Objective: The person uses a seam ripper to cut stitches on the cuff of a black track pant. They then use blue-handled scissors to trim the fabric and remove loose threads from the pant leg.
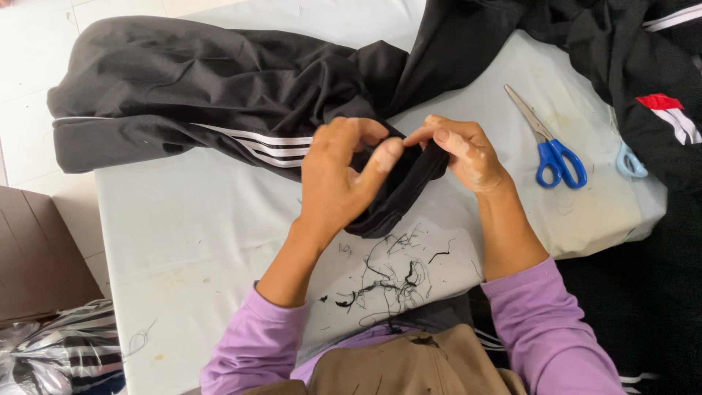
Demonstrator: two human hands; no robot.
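Head view: left hand (338,175) and right hand (459,150), fingers closed in a pinch on a fold of the black jacket (219,88), which lies across the far half of the pale table (190,241). What sits between the fingertips is too small to tell. Loose black threads (391,278) lie near the front edge; blue scissors (552,146) at right; the jacket runs out of frame at upper right; white tiled floor (22,66) beyond

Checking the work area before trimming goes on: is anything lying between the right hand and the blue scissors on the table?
Nothing visible. The right hand pinches the black garment with the left hand; the scissors lie apart to its right on bare table.
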